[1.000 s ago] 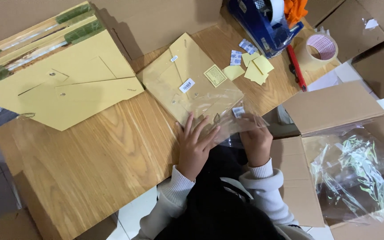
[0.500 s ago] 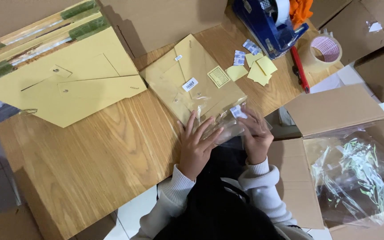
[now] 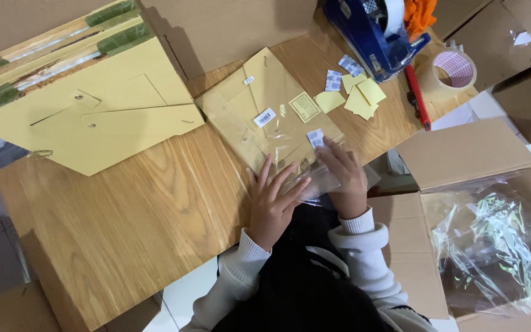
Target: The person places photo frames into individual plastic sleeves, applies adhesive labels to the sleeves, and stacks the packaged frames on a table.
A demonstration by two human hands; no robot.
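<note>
The left hand (image 3: pixel 273 206) lies flat, fingers spread, on the near end of a clear plastic bag (image 3: pixel 275 132) holding tan envelopes, at the centre of the frame on the wooden table (image 3: pixel 124 233). The right hand (image 3: pixel 345 178) presses the bag's open flap, fingers together and curled over the film; whether it pinches the flap cannot be told through the glare.

Progress, as judged: the envelopes are already inside the bag and a barcode label (image 3: pixel 265 117) is on its face. The flap at the near end does not yet look sealed.

Surroundings: a stack of large yellow folders (image 3: pixel 102 117) occupies the upper left. Loose yellow and white stickers (image 3: pixel 359 95) lie right of the bag. A blue tape dispenser (image 3: pixel 373 37), a red cutter (image 3: pixel 417 97) and a tape roll (image 3: pixel 454 69) sit at the upper right. An open cardboard box (image 3: pixel 456 160) with crumpled clear film fills the right edge. Nothing blocks the hands.
</note>
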